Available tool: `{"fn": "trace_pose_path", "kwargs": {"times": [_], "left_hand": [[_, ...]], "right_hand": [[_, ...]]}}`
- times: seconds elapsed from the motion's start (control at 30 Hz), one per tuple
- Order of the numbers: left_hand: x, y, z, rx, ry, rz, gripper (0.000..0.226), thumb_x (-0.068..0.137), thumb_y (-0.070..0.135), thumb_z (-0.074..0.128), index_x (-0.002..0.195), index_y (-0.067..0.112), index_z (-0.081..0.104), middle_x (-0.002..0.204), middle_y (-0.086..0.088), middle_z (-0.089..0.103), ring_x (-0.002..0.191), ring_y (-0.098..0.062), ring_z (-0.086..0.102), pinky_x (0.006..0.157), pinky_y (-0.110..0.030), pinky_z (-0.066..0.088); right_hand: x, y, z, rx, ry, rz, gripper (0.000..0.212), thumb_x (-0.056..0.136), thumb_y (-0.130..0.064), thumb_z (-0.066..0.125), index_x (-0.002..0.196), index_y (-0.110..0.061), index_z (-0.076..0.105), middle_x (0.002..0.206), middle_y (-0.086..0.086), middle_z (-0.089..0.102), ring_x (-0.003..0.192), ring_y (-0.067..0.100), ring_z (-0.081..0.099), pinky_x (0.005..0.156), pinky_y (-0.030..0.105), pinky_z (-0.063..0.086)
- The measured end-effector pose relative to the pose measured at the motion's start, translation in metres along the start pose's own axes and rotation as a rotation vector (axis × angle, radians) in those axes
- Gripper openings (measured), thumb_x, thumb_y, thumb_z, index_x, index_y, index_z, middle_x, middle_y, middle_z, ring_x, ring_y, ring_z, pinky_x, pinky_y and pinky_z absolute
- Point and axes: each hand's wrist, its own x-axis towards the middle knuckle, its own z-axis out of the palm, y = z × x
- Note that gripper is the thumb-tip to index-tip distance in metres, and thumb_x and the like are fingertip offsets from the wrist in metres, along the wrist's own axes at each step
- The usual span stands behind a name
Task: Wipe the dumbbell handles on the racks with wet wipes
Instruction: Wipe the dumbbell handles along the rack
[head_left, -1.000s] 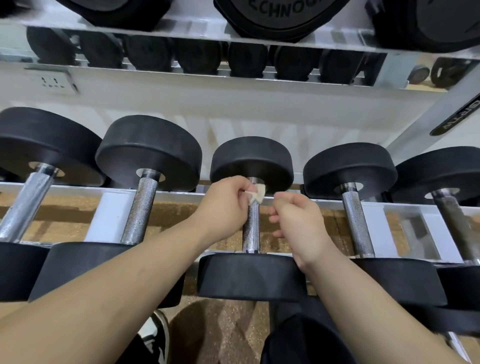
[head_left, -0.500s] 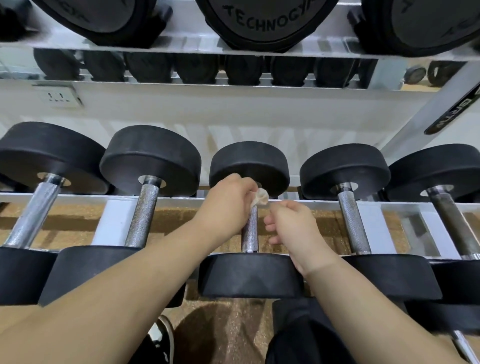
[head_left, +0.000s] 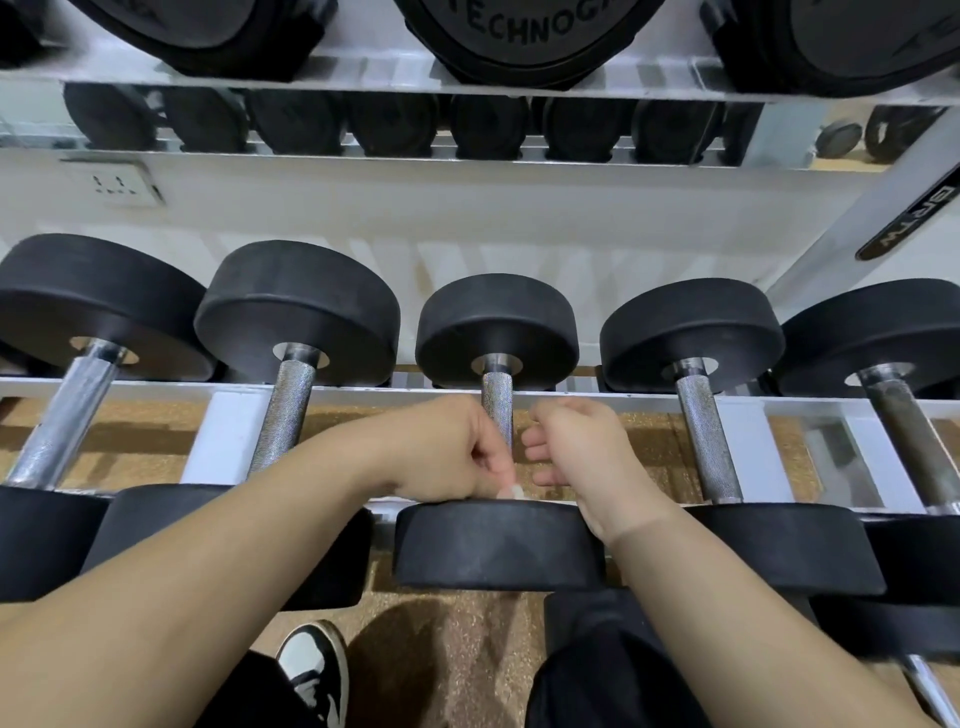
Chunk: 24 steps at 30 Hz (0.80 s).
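Dumbbell handle (head_left: 496, 402) in work is the middle one of the row, lying across the rack (head_left: 156, 388) from its back rail to its front rail. Its long axis runs straight away from the person, with the far head (head_left: 497, 322) at the back edge and the near head (head_left: 498, 545) at the front edge. The knurled steel shows bare on the far stretch; the near stretch is hidden behind the fingers.

The left hand (head_left: 447, 452) is the one on the job. It comes in from the left and is clenched about the near end of the handle, just above the near head. A pale scrap of wet wipe (head_left: 508, 491) peeks out under its fingers, so the wipe appears to be pressed between hand and steel.

The right hand (head_left: 576, 457) sits just beside the handle on its right. Its fingers are loosely curled with nothing visible in them, and it does not seem to touch the bar.

With the grip at the near end, the next stroke would have to run along the axis towards the back rail. After that, the neighbouring handle on the right (head_left: 709, 431) lies nearest the idle hand, and the one on the left (head_left: 285, 410) nearest the working hand.
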Motion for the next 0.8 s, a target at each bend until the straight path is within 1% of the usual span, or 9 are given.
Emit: {"fn": "trace_pose_path", "kwargs": {"times": [0.03, 0.1, 0.2, 0.33, 0.47, 0.57, 0.67, 0.73, 0.8], "left_hand": [[0.0, 0.001, -0.004, -0.056, 0.01, -0.009, 0.004, 0.085, 0.019, 0.081, 0.082, 0.019, 0.082, 0.071, 0.002, 0.074, 0.06, -0.003, 0.059, 0.061, -0.017, 0.048], [0.01, 0.0, -0.011, -0.175, 0.264, 0.003, 0.009, 0.087, 0.018, 0.079, 0.078, 0.017, 0.081, 0.068, 0.001, 0.074, 0.057, -0.007, 0.063, 0.06, -0.024, 0.052], [0.028, -0.01, -0.009, 0.142, 0.722, 0.072, 0.009, 0.09, 0.025, 0.074, 0.084, 0.023, 0.08, 0.078, 0.003, 0.067, 0.076, -0.018, 0.065, 0.07, -0.031, 0.052], [0.039, -0.018, 0.011, 0.221, 0.628, 0.08, 0.02, 0.1, 0.02, 0.06, 0.111, 0.022, 0.076, 0.098, 0.0, 0.052, 0.087, -0.021, 0.057, 0.077, -0.032, 0.047], [0.031, -0.011, 0.005, 0.102, 0.576, 0.009, 0.02, 0.096, 0.012, 0.06, 0.096, 0.025, 0.076, 0.087, 0.016, 0.063, 0.077, 0.0, 0.058, 0.076, -0.017, 0.047], [0.013, -0.007, 0.0, 0.004, 0.289, -0.02, 0.023, 0.091, 0.008, 0.065, 0.087, 0.024, 0.081, 0.066, 0.014, 0.069, 0.057, 0.002, 0.059, 0.06, -0.013, 0.046], [-0.001, -0.001, -0.001, -0.008, 0.018, -0.068, 0.017, 0.09, 0.012, 0.073, 0.087, 0.025, 0.082, 0.071, 0.009, 0.073, 0.058, 0.003, 0.058, 0.058, -0.011, 0.044], [0.004, 0.0, -0.002, -0.107, 0.113, -0.045, 0.019, 0.09, 0.01, 0.072, 0.083, 0.025, 0.081, 0.071, 0.006, 0.074, 0.061, -0.001, 0.062, 0.061, -0.015, 0.049], [0.018, -0.003, -0.001, -0.059, 0.476, 0.008, 0.018, 0.09, 0.011, 0.069, 0.083, 0.025, 0.078, 0.076, 0.006, 0.073, 0.07, -0.006, 0.064, 0.07, -0.021, 0.05]], "right_hand": [[0.001, 0.001, 0.0, 0.001, -0.003, 0.0, 0.014, 0.095, -0.014, 0.055, 0.083, -0.013, 0.063, 0.085, 0.013, 0.067, 0.077, 0.024, 0.062, 0.066, 0.039, 0.054], [0.003, 0.002, 0.001, 0.007, -0.012, 0.003, 0.014, 0.095, -0.015, 0.056, 0.083, -0.013, 0.062, 0.083, 0.015, 0.066, 0.075, 0.024, 0.06, 0.065, 0.039, 0.053], [0.004, 0.001, 0.001, 0.021, -0.014, 0.031, 0.013, 0.098, -0.015, 0.052, 0.095, -0.012, 0.065, 0.086, 0.014, 0.065, 0.077, 0.024, 0.06, 0.064, 0.037, 0.049], [0.008, 0.0, 0.004, 0.042, -0.007, 0.07, 0.02, 0.099, -0.018, 0.053, 0.112, -0.01, 0.066, 0.084, 0.012, 0.067, 0.076, 0.023, 0.062, 0.059, 0.033, 0.052], [0.01, 0.003, 0.003, 0.031, -0.011, 0.076, 0.021, 0.098, -0.018, 0.054, 0.112, -0.008, 0.066, 0.084, 0.012, 0.068, 0.075, 0.022, 0.064, 0.058, 0.032, 0.055], [0.009, 0.003, 0.002, 0.019, -0.023, 0.066, 0.022, 0.097, -0.018, 0.054, 0.107, -0.005, 0.068, 0.082, 0.012, 0.068, 0.071, 0.021, 0.062, 0.057, 0.032, 0.054], [0.01, 0.002, 0.002, -0.017, -0.035, 0.072, 0.024, 0.097, -0.02, 0.053, 0.11, -0.005, 0.067, 0.083, 0.011, 0.068, 0.073, 0.023, 0.063, 0.057, 0.032, 0.055], [0.011, 0.003, 0.002, -0.031, -0.043, 0.068, 0.026, 0.096, -0.02, 0.053, 0.109, -0.002, 0.068, 0.082, 0.012, 0.068, 0.072, 0.023, 0.064, 0.057, 0.033, 0.055], [0.012, 0.003, 0.001, -0.045, -0.047, 0.069, 0.027, 0.097, -0.021, 0.054, 0.109, -0.002, 0.068, 0.082, 0.012, 0.068, 0.072, 0.023, 0.064, 0.057, 0.034, 0.057]]}}
